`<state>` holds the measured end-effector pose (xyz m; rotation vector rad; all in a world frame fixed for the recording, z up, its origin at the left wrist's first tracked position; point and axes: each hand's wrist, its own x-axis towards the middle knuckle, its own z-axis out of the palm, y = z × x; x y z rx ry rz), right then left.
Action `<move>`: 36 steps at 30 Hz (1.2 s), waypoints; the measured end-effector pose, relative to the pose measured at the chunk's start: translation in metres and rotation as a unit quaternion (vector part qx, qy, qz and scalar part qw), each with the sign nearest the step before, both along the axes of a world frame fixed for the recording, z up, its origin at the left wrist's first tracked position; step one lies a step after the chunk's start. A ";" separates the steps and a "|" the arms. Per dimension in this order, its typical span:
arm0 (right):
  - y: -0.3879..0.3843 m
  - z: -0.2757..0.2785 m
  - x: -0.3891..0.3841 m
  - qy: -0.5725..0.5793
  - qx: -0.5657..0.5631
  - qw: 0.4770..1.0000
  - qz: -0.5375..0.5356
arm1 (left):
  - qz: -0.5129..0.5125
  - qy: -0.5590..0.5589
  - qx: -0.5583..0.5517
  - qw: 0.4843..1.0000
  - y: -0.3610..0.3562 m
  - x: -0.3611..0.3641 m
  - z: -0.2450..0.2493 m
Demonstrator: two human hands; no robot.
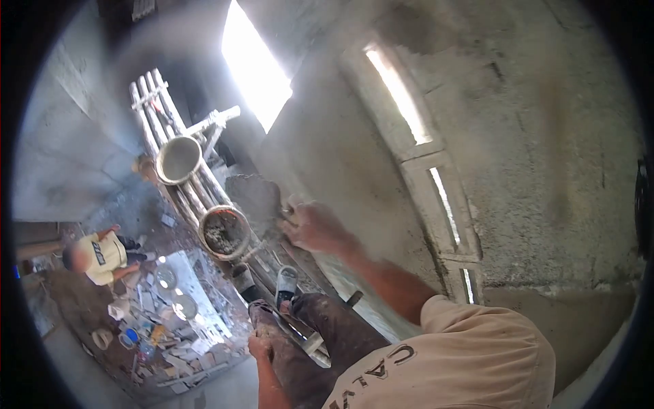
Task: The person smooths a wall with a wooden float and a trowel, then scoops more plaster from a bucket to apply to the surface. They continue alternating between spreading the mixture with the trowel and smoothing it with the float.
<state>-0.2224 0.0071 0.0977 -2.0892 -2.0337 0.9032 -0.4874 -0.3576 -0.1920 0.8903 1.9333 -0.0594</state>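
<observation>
My right hand (315, 226) is closed at the edge of a grey, mortar-coated trowel (253, 196), held close to the plastered wall (334, 170). Its handle is hidden by my fingers. My left hand (259, 345) rests against my thigh, with no object visible in it. Just below the trowel, a round bucket (225, 234) holds lumpy grey mortar. Beyond it stands a second bucket (179, 160) with smooth grey contents. Both are on a scaffold of poles (151, 109), where my sandalled feet (286, 281) also stand.
Far below, a person (102, 258) in a pale shirt stands beside rubble (170, 354) scattered over the floor. Narrow bright slots (446, 204) cut through the wall, and a bright opening (255, 68) lies ahead. A cross pole (214, 119) juts out from the scaffold.
</observation>
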 end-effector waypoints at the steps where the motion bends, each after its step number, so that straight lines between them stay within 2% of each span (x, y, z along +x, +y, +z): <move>1: 0.005 0.041 0.008 -0.016 0.014 1.000 0.023 | 0.008 -0.036 -0.009 0.999 0.010 -0.014 0.012; 2: 0.003 0.071 0.020 -0.029 0.025 0.998 0.044 | 0.013 -0.070 -0.022 0.997 0.013 -0.030 0.027; 4: 0.002 0.112 0.048 0.153 0.016 0.985 0.078 | 0.196 -0.146 -0.007 0.970 0.000 -0.051 0.012; 6: 0.015 0.185 0.065 0.112 -0.038 0.980 0.159 | 0.382 -0.270 0.027 0.883 -0.005 -0.069 -0.003; 7: 0.018 0.209 0.071 0.163 -0.091 0.976 0.114 | 0.378 -0.220 0.027 0.899 0.007 -0.070 0.011; 9: 0.025 0.238 0.091 0.260 -0.199 0.945 0.022 | 0.347 -0.192 0.023 0.918 0.018 -0.074 0.032; 11: 0.043 0.206 0.142 0.345 -0.102 0.928 -0.094 | 0.351 -0.193 0.019 0.916 0.024 -0.075 0.034; 13: 0.070 0.176 0.196 0.368 -0.021 0.900 -0.232 | 0.247 -0.211 0.095 0.941 0.014 -0.072 -0.003; 14: 0.062 0.175 0.224 0.357 0.028 0.881 -0.309 | 0.183 -0.215 0.115 0.952 0.000 -0.087 -0.005; 15: 0.017 0.188 0.235 0.337 0.076 0.862 -0.370 | 0.224 -0.185 0.083 0.953 0.003 -0.077 -0.002; 16: -0.026 0.202 0.235 0.320 0.105 0.846 -0.412 | 0.197 -0.168 0.051 0.964 0.006 -0.073 0.005; 17: -0.069 0.213 0.223 0.305 0.118 0.825 -0.460 | 0.162 -0.151 0.070 0.973 0.015 -0.054 0.011; 18: -0.109 0.221 0.207 0.280 0.103 0.802 -0.517 | 0.117 -0.126 0.069 0.983 0.008 -0.047 0.036; 20: -0.155 0.203 0.175 0.226 0.021 0.774 -0.592 | 0.030 -0.086 0.071 0.993 -0.007 -0.035 0.019; 21: -0.176 0.171 0.169 0.206 -0.041 0.790 -0.576 | -0.010 -0.061 0.071 0.996 -0.020 -0.036 0.011; 23: -0.195 0.061 0.163 0.166 -0.178 0.856 -0.456 | -0.027 -0.085 0.026 0.996 -0.020 -0.024 0.014; 24: -0.199 0.000 0.159 0.144 -0.226 0.888 -0.374 | -0.056 -0.017 -0.086 0.995 -0.003 -0.008 0.028; 25: -0.198 -0.063 0.147 0.128 -0.233 0.926 -0.266 | -0.076 -0.060 -0.148 0.984 0.011 -0.007 0.030; 26: -0.196 -0.128 0.126 0.105 -0.188 0.968 -0.132 | -0.084 -0.013 -0.131 0.988 0.027 0.002 0.051; 27: -0.194 -0.190 0.105 0.090 -0.084 0.992 0.011 | -0.067 -0.009 -0.142 0.988 0.032 0.009 0.047; 28: -0.162 -0.211 0.059 0.101 -0.191 0.975 -0.049 | -0.066 0.036 -0.140 0.987 0.028 0.013 0.044; 30: -0.138 -0.310 0.009 -0.059 -0.047 0.990 0.120 | -0.063 0.098 -0.153 0.981 0.039 0.022 0.037; 31: -0.122 -0.353 -0.008 -0.075 0.094 0.979 0.163 | -0.060 0.117 -0.175 0.976 0.051 0.024 0.043; 32: -0.103 -0.406 -0.026 -0.099 0.114 0.976 0.157 | -0.060 0.135 -0.199 0.969 0.058 0.024 0.046; 33: -0.065 -0.435 -0.049 -0.101 0.042 0.983 0.150 | -0.049 0.152 -0.204 0.966 0.060 0.025 0.040; 34: -0.037 -0.457 -0.074 -0.134 0.037 0.983 0.123 | -0.037 0.171 -0.208 0.962 0.059 0.025 0.031; 36: -0.006 -0.528 -0.109 -0.109 -0.024 0.986 0.128 | -0.021 0.198 -0.213 0.956 0.052 0.025 0.011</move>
